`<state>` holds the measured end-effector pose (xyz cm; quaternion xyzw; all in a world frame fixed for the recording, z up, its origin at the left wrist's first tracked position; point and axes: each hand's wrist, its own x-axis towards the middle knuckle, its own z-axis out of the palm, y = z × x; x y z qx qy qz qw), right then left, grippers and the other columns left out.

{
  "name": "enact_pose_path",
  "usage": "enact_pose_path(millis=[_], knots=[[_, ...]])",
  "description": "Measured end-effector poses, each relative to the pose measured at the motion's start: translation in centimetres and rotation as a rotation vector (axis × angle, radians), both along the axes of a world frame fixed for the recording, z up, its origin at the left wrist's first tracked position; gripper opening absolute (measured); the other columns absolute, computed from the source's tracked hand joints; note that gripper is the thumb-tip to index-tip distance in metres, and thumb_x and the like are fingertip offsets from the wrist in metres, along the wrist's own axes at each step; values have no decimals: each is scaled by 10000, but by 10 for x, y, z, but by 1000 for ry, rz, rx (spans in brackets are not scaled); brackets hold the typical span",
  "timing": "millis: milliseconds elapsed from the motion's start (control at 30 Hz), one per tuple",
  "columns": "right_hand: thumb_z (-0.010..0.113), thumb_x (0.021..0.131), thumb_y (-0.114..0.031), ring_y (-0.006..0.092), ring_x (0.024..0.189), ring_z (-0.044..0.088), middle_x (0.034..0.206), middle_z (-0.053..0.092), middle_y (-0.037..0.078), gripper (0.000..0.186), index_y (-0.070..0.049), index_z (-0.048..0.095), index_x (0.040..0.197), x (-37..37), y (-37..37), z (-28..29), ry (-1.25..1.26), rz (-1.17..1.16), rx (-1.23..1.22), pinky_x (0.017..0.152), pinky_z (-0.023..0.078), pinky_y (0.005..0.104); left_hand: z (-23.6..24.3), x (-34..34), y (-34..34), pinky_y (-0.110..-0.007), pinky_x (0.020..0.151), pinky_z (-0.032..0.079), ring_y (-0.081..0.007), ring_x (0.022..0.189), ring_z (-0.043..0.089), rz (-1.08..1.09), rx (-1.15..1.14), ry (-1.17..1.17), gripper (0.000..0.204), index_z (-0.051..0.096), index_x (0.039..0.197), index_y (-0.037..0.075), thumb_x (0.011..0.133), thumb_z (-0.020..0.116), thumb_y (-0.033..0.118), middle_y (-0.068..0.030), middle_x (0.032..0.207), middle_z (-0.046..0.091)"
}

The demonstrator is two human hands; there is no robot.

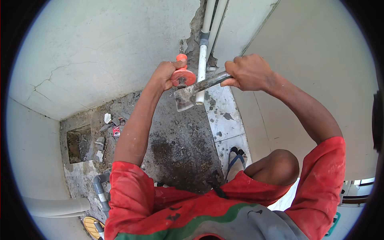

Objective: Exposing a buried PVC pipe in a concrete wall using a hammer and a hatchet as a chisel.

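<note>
My left hand [163, 75] is wrapped round a chisel with an orange grip and round guard [178, 77]. The chisel's shank points up to the broken edge of the plaster, and its struck end faces me below the guard. In my right hand [251, 72] is a hatchet [186, 99] with a worn metal head, gripped by its handle. That head hangs just below the chisel's struck end; whether they touch I cannot tell. Behind the hatchet handle stands a white pipe [202, 66] with a grey coupling, beside the chipped groove [196, 38] in the wall.
Rough, dirty concrete [172, 132] covers the floor, with a pale tile strip [226, 116] along its right. At left lie a square pit [79, 144], rubble [100, 148] and a crushed red can [116, 131]. Grey pipe elbow [99, 186] and thick white pipe [60, 205] stand lower left.
</note>
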<state>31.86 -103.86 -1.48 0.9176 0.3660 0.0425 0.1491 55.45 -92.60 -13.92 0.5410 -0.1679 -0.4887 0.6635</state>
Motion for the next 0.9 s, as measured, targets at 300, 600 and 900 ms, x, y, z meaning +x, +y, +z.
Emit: enact_pose_path(millis=[300, 600, 900], knots=[[427, 861, -617, 280, 507, 600, 573, 557, 102, 571, -74, 509, 706, -8, 17, 8, 66, 38, 49, 451, 469, 390, 1, 2, 5, -273, 421, 419, -108, 547, 562, -17, 23, 11, 265, 614, 936, 13, 880, 641, 271, -21, 696, 596], [419, 859, -614, 216, 438, 485, 546, 415, 37, 540, -115, 420, 654, -9, 42, 8, -162, -43, 31, 417, 409, 350, -2, 10, 6, -276, 602, 500, -133, 707, 607, -66, -1, 62, 263, 597, 982, -40, 875, 650, 195, -90, 862, 620], [431, 848, -617, 263, 467, 572, 549, 508, 74, 566, -82, 453, 664, -15, 37, 0, -66, -296, 37, 419, 470, 380, 15, 9, 12, -268, 616, 511, -134, 733, 615, -109, 63, 34, 308, 587, 1019, -52, 870, 657, 208, -93, 878, 621]])
